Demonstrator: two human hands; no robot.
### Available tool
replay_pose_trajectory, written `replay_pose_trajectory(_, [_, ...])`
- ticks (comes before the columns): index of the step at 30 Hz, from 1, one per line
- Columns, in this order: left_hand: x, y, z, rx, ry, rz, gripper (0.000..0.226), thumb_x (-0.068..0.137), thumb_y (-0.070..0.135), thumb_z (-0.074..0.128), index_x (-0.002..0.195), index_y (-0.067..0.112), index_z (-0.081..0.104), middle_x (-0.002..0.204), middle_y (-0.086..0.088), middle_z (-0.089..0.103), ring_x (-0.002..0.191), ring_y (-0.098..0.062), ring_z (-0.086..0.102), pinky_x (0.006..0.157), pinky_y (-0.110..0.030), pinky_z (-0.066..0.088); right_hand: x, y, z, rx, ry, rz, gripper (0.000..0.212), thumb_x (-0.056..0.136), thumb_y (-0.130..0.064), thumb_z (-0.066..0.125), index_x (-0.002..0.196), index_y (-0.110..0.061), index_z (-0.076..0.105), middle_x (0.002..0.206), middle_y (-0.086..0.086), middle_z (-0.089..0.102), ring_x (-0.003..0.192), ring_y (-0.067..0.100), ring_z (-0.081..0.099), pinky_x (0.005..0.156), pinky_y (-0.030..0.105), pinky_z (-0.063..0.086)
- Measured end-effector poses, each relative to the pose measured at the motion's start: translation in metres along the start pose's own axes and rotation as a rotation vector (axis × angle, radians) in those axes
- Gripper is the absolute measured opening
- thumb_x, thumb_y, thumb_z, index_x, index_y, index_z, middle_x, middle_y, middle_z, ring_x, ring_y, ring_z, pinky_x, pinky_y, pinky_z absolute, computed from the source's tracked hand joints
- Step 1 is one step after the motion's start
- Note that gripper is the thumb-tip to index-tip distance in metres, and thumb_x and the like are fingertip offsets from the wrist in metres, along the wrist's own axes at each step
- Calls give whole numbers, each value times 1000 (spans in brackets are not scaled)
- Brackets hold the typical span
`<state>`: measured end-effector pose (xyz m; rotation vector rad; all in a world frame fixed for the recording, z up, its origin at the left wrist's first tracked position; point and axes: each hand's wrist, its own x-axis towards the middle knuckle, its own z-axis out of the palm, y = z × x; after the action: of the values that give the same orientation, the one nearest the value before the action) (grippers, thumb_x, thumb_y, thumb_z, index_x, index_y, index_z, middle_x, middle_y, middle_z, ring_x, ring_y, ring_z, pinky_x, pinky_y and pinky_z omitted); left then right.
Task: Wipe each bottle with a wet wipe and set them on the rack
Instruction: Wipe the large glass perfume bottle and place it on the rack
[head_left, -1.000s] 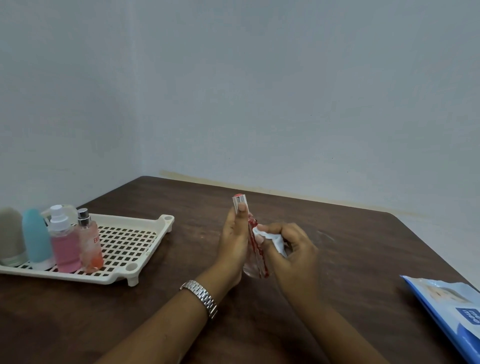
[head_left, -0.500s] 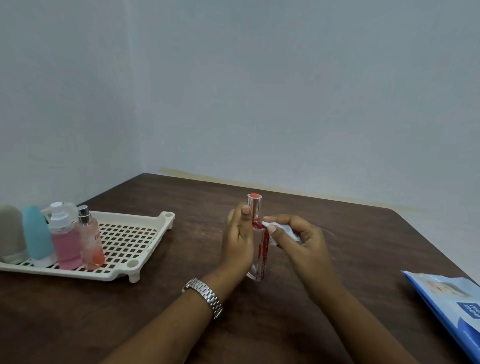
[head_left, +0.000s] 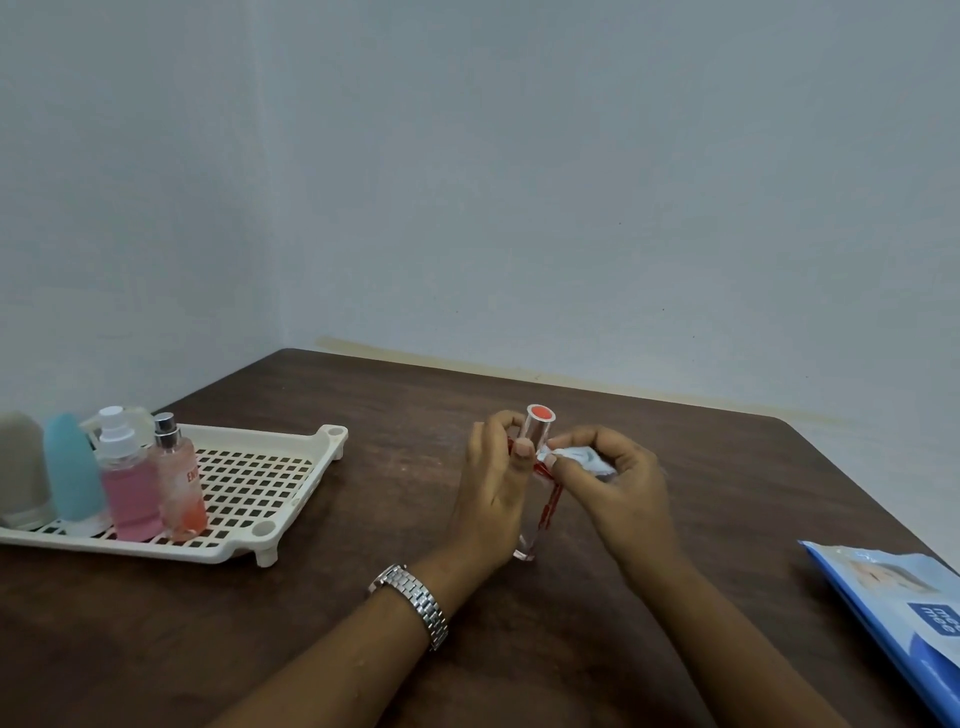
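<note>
Two bare forearms reach in from the near edge over a dark brown wooden counter (head_left: 322, 644). A silver link watch (head_left: 413, 603) sits on the left wrist. At the near right edge lies a blue pack of wet wipes (head_left: 904, 618), partly out of view.

In the middle of the counter, the left hand (head_left: 493, 499) curls around a slim clear bottle (head_left: 544, 504) with red print and a red-topped clear cap, holding it upright with its base on or just above the counter. The right hand (head_left: 618, 493) pinches a bunched white wet wipe (head_left: 576, 460) in curled fingers and presses it against the bottle's upper part, just below the cap.

Further away on the left stands a cream slotted rack (head_left: 260, 483). Four bottles stand close together at its left end: a peach perfume bottle (head_left: 179, 483) with a silver sprayer, a pink spray bottle (head_left: 130, 493) with a white top, a teal bottle (head_left: 72, 473), and a grey bottle (head_left: 21, 467) cut off by the edge.

Beyond the counter rises a plain pale blue-grey wall (head_left: 571, 182).
</note>
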<state>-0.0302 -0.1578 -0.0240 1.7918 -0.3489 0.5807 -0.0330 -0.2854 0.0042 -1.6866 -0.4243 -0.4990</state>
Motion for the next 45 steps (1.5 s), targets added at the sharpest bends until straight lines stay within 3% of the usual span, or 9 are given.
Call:
replay_pose_trajectory(3, [-3, 0, 4, -26, -44, -46, 74, 70, 89, 24, 129, 45, 30, 126, 17, 33, 119, 1, 39, 100, -28, 41, 2, 2, -2, 12, 12, 4, 15, 78, -3, 71, 82, -16, 66, 81, -1, 68, 73, 13, 64, 62, 26, 54])
replay_pose_trajectory(9, [-4, -4, 5, -137, -94, -87, 76, 75, 59, 58, 133, 62, 9, 135, 0, 41, 128, -14, 43, 109, -44, 38, 5, 7, -6, 27, -13, 38, 11, 81, -4, 68, 81, -16, 68, 83, -2, 69, 74, 10, 63, 62, 23, 52])
replay_pose_trajectory(19, [3, -2, -10, -200, -375, -208, 133, 65, 17, 86, 143, 47, -17, 126, 23, 45, 116, 2, 52, 101, -25, 41, 5, 6, -11, 268, -197, 200, 5, 84, -2, 64, 89, -2, 66, 91, 15, 70, 81, 27, 67, 69, 35, 57])
replay_pose_trajectory(23, [7, 0, -17, -225, -504, -290, 112, 67, 16, 81, 145, 47, 8, 138, 15, 45, 127, -6, 45, 108, -35, 37, 4, 7, -6, 85, -116, 50, 9, 84, -2, 63, 90, -6, 70, 87, 6, 71, 81, 15, 68, 68, 23, 54])
replay_pose_trajectory(27, [8, 5, -20, -270, -589, -320, 73, 64, 12, 69, 116, 56, 43, 132, 7, 52, 124, -13, 49, 106, -39, 39, 8, 11, -8, -260, -111, -137, 16, 86, -6, 63, 92, -18, 71, 93, -7, 68, 87, 3, 62, 73, 14, 48])
replay_pose_trajectory(31, [9, 9, -25, -304, -610, -343, 67, 63, 6, 60, 115, 46, 46, 128, 4, 53, 123, -17, 49, 103, -37, 40, 6, 8, -6, -394, -98, -234, 21, 86, -2, 61, 97, -15, 72, 97, -12, 63, 94, -16, 53, 75, -1, 38])
replay_pose_trajectory(36, [11, 12, -30, -294, -659, -325, 89, 61, 2, 54, 142, 32, 30, 132, 17, 46, 123, -7, 48, 100, -27, 41, 5, 6, -5, -366, -164, -253, 23, 86, 0, 60, 97, -17, 72, 97, -16, 64, 97, -11, 55, 78, 1, 38])
replay_pose_trajectory(42, [12, 10, -35, -417, -692, -399, 70, 50, 4, 60, 116, 25, 51, 116, -15, 51, 102, -28, 53, 84, -34, 44, 6, 6, -6, -560, -93, -370, 27, 82, 4, 64, 94, -18, 73, 97, -19, 58, 92, 3, 52, 80, -2, 32])
replay_pose_trajectory(45, [13, 7, -37, -480, -737, -446, 65, 57, -6, 48, 115, 23, 52, 105, -14, 55, 84, -18, 59, 70, -25, 51, 8, 6, -6, -604, -29, -361, 25, 82, 5, 62, 93, -14, 74, 93, -14, 54, 86, 5, 52, 73, 2, 37])
